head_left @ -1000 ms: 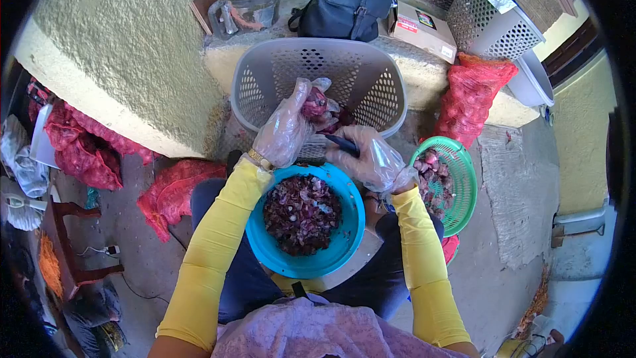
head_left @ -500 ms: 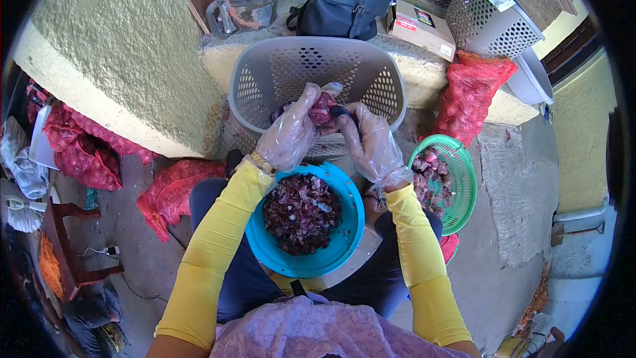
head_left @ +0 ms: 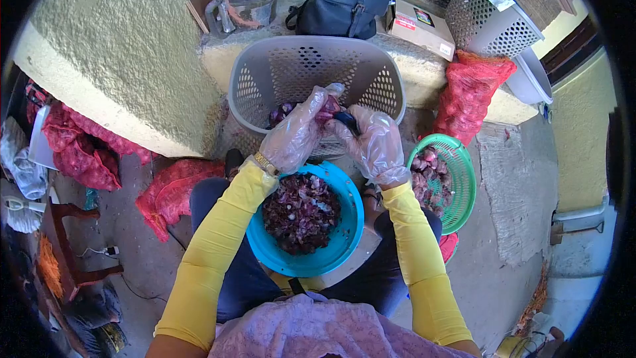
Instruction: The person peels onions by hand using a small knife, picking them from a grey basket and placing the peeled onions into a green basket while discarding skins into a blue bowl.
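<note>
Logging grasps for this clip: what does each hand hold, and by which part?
Left hand cups a red onion around its side, in its fingertips. Right hand grips a dark knife by the handle; its blade is hidden.

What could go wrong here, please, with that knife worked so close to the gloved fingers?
The knife in the right hand meets the red onion right beside the left hand, so a slip might cut its thin glove. Peel could also miss the blue bowl, which sits on the lap and might tip.
</note>
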The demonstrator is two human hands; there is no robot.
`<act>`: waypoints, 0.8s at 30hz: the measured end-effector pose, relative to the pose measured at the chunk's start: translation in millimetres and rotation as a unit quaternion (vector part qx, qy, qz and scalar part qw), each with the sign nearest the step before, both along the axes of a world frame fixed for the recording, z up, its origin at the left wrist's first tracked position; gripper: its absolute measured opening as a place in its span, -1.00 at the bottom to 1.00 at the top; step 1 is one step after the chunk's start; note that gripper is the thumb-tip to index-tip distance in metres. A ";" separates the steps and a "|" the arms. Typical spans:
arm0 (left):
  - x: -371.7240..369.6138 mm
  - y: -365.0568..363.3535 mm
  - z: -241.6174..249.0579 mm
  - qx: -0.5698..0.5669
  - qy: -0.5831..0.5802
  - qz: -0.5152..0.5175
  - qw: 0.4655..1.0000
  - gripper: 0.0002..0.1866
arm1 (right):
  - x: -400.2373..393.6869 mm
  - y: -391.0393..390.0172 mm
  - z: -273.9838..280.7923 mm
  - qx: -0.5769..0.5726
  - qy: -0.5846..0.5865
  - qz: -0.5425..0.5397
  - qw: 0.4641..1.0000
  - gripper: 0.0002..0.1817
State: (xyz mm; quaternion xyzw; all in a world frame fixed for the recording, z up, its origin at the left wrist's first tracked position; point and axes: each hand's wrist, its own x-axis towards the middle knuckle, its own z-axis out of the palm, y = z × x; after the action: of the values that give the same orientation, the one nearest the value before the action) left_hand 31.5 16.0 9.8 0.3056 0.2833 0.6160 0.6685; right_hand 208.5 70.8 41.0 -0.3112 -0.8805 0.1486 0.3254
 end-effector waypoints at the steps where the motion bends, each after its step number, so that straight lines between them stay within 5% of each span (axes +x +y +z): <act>1: 1.5 -0.3 1.6 0.002 -0.013 0.003 1.000 -0.43 | 0.4 1.0 -1.1 0.008 0.008 0.005 1.000 -0.65; 17: -31.5 -2.1 -0.5 -0.066 0.063 -0.064 0.994 -0.44 | 8.7 1.5 -6.8 -0.059 -0.087 0.100 0.989 -0.61; 19: -28.4 -2.9 4.8 -0.081 0.016 -0.028 0.996 -0.63 | 7.5 -2.5 -4.1 0.010 -0.132 0.126 0.983 -0.56; 24: -26.8 -1.7 1.6 -0.071 0.028 -0.014 0.997 -0.56 | 10.5 -3.3 4.5 -0.030 -0.055 0.119 0.991 -0.53</act>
State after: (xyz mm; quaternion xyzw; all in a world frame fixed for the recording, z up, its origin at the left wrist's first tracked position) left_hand 4.7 14.3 11.4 0.2780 0.3406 0.5762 0.6890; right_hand 219.0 67.5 45.5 -0.2211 -0.9230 0.1953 0.2472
